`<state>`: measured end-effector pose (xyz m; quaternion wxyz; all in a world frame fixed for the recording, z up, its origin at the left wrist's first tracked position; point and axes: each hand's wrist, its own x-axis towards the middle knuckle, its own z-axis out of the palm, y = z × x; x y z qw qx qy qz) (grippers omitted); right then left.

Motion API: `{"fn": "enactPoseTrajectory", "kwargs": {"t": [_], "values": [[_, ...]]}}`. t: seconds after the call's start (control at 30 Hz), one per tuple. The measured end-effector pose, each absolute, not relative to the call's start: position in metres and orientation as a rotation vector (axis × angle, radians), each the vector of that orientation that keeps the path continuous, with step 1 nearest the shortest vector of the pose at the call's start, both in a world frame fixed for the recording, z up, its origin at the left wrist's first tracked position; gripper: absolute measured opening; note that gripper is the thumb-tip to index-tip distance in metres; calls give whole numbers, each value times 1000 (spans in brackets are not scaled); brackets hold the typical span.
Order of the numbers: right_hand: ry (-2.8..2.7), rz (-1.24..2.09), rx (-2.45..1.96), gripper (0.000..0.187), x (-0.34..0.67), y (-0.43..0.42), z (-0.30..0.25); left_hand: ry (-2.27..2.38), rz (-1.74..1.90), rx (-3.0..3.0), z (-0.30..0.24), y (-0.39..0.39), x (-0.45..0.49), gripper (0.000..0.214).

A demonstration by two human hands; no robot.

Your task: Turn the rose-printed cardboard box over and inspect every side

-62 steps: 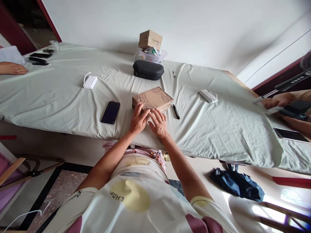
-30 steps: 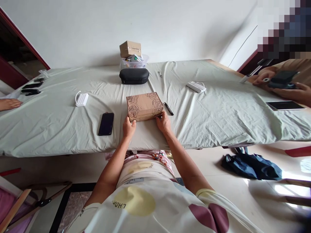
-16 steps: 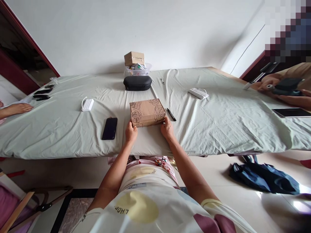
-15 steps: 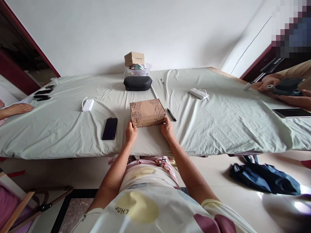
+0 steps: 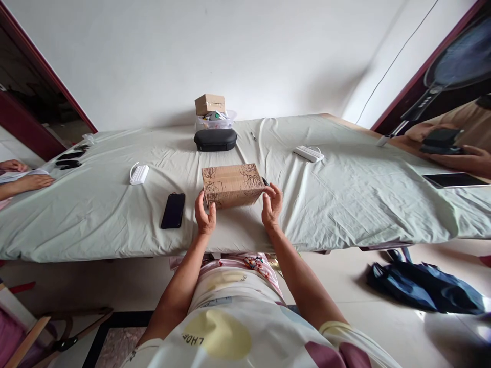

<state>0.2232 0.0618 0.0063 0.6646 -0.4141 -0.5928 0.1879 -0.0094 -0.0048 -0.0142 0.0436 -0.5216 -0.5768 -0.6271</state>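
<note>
A brown cardboard box [image 5: 233, 179] with black scribbled rose drawings rests at the middle of the cloth-covered table in front of me. My left hand [image 5: 205, 213] holds its near left corner, thumb on the front face and fingers along the left side. At the near right corner, my right hand [image 5: 272, 204] has its fingers bent against the edge, the thumb lower and a little apart. A black marker [image 5: 265, 181] is mostly hidden behind the box and right hand. Left of the box lies a dark smartphone [image 5: 173, 210].
Behind the box are a black zip case [image 5: 215, 140], a clear plastic tub [image 5: 230, 120] and a smaller carton [image 5: 209, 104]. White power strips [image 5: 139, 174] lie on both sides. A co-worker's hands [image 5: 452, 148] hold a dark device at right; another person's hand [image 5: 36, 181] rests at left.
The box's near face now shows more, and its top looks turned slightly. My right hand's fingers have shifted up its right corner, covering most of the marker. The view has tilted a little upward.
</note>
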Motion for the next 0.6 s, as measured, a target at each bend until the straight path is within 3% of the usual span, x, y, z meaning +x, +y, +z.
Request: {"fn": "enactPoseTrajectory", "kwargs": {"t": [0.13, 0.43, 0.6], "values": [[-1389, 454, -961, 49, 223, 62, 8, -1720, -1907, -1692, -16, -3, -8, 69], [-1676, 575, -1194, 41, 218, 81, -12, -2159, -1868, -1700, -19, 9, -12, 76], [-1716, 511, -1265, 47, 217, 84, -22, -2345, -1731, -1624, -23, 15, -12, 66]]}}
